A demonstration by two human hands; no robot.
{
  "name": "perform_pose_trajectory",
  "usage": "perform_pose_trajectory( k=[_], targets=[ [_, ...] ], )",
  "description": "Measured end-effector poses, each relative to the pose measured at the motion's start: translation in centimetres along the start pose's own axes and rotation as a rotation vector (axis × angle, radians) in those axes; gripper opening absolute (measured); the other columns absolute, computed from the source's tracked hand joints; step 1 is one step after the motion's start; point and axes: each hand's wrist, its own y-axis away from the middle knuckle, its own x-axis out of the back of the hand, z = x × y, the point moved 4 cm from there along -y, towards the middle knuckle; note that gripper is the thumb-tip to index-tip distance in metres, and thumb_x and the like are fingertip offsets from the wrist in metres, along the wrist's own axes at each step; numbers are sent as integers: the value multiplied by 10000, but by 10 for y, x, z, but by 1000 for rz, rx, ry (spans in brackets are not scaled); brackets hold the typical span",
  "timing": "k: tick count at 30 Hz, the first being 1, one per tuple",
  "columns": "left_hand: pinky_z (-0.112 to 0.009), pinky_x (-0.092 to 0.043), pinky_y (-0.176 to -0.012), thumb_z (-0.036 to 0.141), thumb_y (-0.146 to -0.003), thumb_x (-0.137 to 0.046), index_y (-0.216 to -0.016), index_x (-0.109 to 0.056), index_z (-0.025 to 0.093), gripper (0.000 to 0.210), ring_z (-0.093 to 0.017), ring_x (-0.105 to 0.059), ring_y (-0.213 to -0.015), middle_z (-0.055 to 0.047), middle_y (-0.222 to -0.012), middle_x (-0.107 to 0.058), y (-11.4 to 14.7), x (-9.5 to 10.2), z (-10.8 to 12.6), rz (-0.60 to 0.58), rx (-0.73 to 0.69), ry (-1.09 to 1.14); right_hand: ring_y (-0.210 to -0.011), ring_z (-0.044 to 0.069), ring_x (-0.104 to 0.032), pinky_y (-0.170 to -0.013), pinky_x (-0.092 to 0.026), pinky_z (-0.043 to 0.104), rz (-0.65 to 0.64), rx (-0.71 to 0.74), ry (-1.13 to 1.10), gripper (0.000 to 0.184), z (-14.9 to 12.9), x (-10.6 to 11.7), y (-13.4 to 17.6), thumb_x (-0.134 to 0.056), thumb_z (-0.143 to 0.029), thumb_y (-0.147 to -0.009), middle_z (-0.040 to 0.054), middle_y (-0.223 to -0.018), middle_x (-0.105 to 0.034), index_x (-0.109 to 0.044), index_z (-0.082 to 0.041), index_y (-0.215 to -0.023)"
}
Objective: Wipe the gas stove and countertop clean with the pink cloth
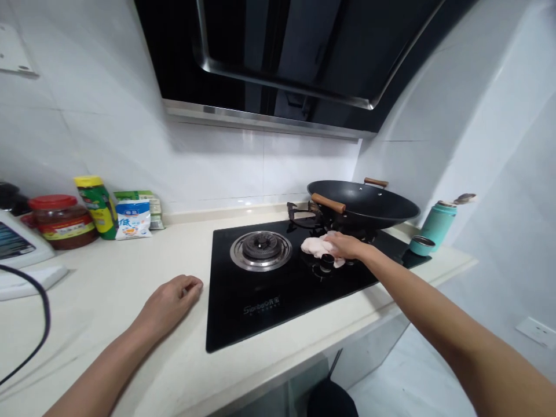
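My right hand (345,245) is closed on a pale pink cloth (317,247), pressed against the black glass gas cooktop (247,286). The cloth lies bunched around the black control knobs (326,262), between the left burner (262,249) and the wok (365,200). On the cream countertop, just left of the cooktop's edge, rests my left hand (174,298). Its fingers are loosely curled in, and nothing shows in them.
A black wok with wooden handles sits over the right burner; a pot stand (304,214) lies behind. A teal flask (439,223) and its cup (421,245) stand right. Left are a red-lidded jar (63,226), a green bottle (98,211) and seasoning bags (134,219). A range hood (278,63) hangs overhead.
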Motion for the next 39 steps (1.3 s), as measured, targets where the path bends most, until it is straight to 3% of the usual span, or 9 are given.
perform_pose_trajectory(
  k=[7, 11, 16, 21, 24, 27, 31, 35, 39],
  targets=[
    [-323, -536, -762, 599, -840, -487, -946, -763, 238, 467, -270, -710, -886, -66, -992, -784, -2, 3, -2, -13, 45, 7, -1240, 371, -609, -1001, -464, 448, 9, -190, -24, 639, 4, -2, -37, -713, -534, -802, 218, -1334, -640, -633, -176, -1326],
    [-326, -543, -753, 601, -827, -503, -941, -771, 235, 468, -273, -708, -879, -70, -987, -785, -1, 6, 2, -7, 43, 24, -1214, 357, -630, -976, -480, 425, -1, -222, -85, 644, 23, 2, -35, -719, -578, -788, 181, -1328, -659, -657, -190, -1298],
    [-329, -537, -767, 593, -830, -499, -946, -766, 233, 462, -275, -704, -888, -70, -988, -784, 1, 5, 4, -19, 29, 31, -1111, 259, -685, -906, -502, 293, -13, -217, -179, 510, 69, 2, 8, -538, -565, -933, 92, -1242, -718, -688, -199, -1256],
    [-328, -532, -760, 588, -830, -487, -932, -763, 244, 453, -272, -705, -877, -57, -973, -782, 2, 5, 4, -13, 24, 24, -1123, 330, -663, -900, -499, 384, 56, -391, -111, 591, 129, -6, 72, -507, -594, -932, 191, -1249, -684, -655, -139, -1279],
    [-340, -526, -763, 573, -830, -471, -940, -760, 239, 454, -276, -702, -878, -64, -980, -780, 2, 4, 7, -18, -1, 13, -1218, 382, -589, -930, -467, 457, 149, -476, 20, 524, 141, -16, 101, -572, -518, -898, 230, -1328, -608, -640, -158, -1273],
    [-351, -521, -784, 550, -834, -459, -932, -749, 238, 438, -280, -698, -894, -70, -982, -776, 2, 0, 11, -18, -30, 17, -1225, 335, -572, -926, -456, 412, 261, -377, 22, 427, 121, -30, 118, -543, -453, -909, 180, -1341, -596, -617, -208, -1251],
    [-353, -514, -795, 538, -851, -446, -921, -737, 240, 422, -276, -695, -914, -68, -993, -768, 4, -5, 19, -30, -58, 15, -1028, 279, -625, -844, -445, 358, 295, -177, -9, 304, 69, -45, 134, -497, -448, -914, 122, -1090, -675, -604, -218, -1081],
    [-353, -505, -792, 515, -869, -436, -911, -733, 232, 413, -265, -689, -898, -72, -986, -764, 8, -8, 27, -35, -87, 23, -923, 262, -613, -827, -415, 358, 361, 17, 7, 244, 2, -47, 148, -511, -453, -897, 91, -946, -663, -580, -222, -937],
    [-359, -498, -815, 497, -870, -426, -923, -728, 224, 411, -265, -682, -912, -79, -1000, -764, 9, -9, 28, -36, -89, 16, -963, 273, -599, -882, -385, 377, 446, 152, -25, 268, -73, -43, 148, -561, -453, -875, 91, -971, -672, -597, -203, -962]
  ],
)
